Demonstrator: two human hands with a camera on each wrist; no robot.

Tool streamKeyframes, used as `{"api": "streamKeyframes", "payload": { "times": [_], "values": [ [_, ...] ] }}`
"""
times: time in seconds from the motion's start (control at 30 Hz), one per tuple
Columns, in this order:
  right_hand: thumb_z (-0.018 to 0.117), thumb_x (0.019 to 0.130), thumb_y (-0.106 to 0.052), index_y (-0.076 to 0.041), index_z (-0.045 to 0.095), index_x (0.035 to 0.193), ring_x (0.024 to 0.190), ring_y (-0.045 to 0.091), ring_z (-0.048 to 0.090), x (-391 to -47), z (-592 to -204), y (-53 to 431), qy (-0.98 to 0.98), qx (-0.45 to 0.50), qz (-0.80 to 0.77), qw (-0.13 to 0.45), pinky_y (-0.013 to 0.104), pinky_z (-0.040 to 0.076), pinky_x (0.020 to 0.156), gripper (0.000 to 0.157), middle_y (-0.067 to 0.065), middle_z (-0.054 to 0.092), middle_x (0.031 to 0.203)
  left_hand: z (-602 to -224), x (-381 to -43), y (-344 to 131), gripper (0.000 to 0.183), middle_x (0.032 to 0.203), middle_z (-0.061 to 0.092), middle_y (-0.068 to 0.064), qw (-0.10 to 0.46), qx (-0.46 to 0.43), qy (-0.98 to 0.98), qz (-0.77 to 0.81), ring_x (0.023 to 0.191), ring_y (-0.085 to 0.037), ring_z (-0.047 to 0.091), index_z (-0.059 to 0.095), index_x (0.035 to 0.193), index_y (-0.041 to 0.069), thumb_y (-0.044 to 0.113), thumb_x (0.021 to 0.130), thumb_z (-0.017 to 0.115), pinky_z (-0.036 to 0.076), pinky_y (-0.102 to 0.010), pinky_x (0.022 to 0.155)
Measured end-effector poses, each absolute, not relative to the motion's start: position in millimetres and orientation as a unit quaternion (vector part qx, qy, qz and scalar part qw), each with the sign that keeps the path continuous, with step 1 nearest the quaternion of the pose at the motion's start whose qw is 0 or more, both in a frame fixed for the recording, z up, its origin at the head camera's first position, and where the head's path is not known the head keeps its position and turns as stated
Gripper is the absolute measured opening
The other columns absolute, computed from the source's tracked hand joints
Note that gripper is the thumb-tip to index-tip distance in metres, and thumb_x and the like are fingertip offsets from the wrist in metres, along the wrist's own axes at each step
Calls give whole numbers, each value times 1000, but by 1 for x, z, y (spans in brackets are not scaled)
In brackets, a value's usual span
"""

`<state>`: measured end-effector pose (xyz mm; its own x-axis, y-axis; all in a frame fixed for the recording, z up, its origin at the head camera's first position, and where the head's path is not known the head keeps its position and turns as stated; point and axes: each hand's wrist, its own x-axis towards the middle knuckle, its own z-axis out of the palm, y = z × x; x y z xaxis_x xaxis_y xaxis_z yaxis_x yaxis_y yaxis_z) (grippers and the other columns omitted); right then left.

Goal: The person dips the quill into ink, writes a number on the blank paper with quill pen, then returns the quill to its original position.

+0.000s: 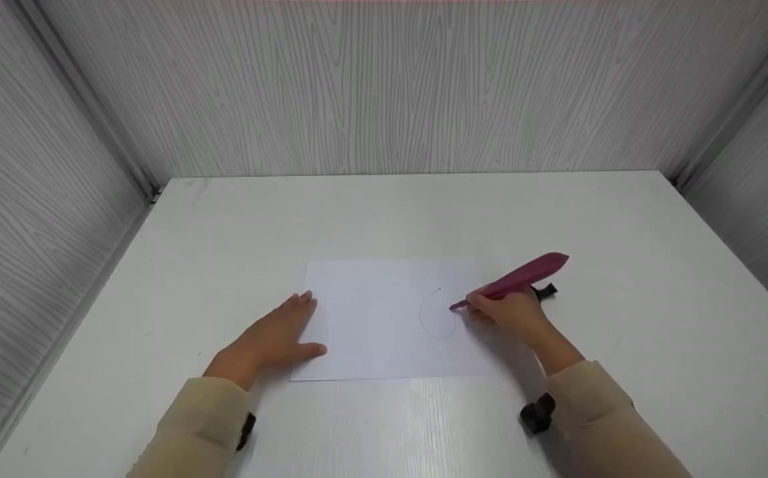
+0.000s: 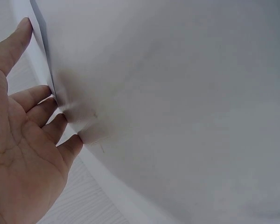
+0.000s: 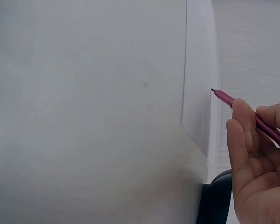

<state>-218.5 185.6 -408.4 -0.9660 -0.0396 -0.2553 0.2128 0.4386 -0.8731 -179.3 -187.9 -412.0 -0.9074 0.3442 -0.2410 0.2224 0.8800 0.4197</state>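
A white sheet of paper [image 1: 370, 318] lies on the table with a thin curved line [image 1: 421, 320], open at the top, drawn on its right half. Fingertips and thumb of my left hand [image 1: 271, 338] rest on the sheet's left edge, the fingers fairly straight. In the left wrist view that hand [image 2: 28, 154] shows its palm. My right hand [image 1: 515, 311] pinches a magenta pen [image 1: 526, 272] with a broad, leaf-shaped back end; its tip is at the upper right end of the line. Thumb and fingers around the pen [image 3: 270, 132] also show in the right wrist view.
The white table [image 1: 384, 219] has wood-grain panels at the back [image 1: 384, 86] and both sides. Black straps or mounts [image 1: 536, 417] sit at both wrists, below beige sleeves [image 1: 201, 418].
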Motion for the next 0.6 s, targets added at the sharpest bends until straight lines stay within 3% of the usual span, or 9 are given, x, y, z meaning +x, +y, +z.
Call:
{"api": "streamKeyframes", "payload": {
  "times": [0.6],
  "values": [
    [70,88,-31,-1,72,99,77,15,67,-221,-411,174,836,38,-536,110,25,54,73,32,8,72,86,-417,-182,-189,85,157,16,-15,152,153,959,183,143,-32,10,24,149,-3,42,89,65,14,-47,114]
  ]
}}
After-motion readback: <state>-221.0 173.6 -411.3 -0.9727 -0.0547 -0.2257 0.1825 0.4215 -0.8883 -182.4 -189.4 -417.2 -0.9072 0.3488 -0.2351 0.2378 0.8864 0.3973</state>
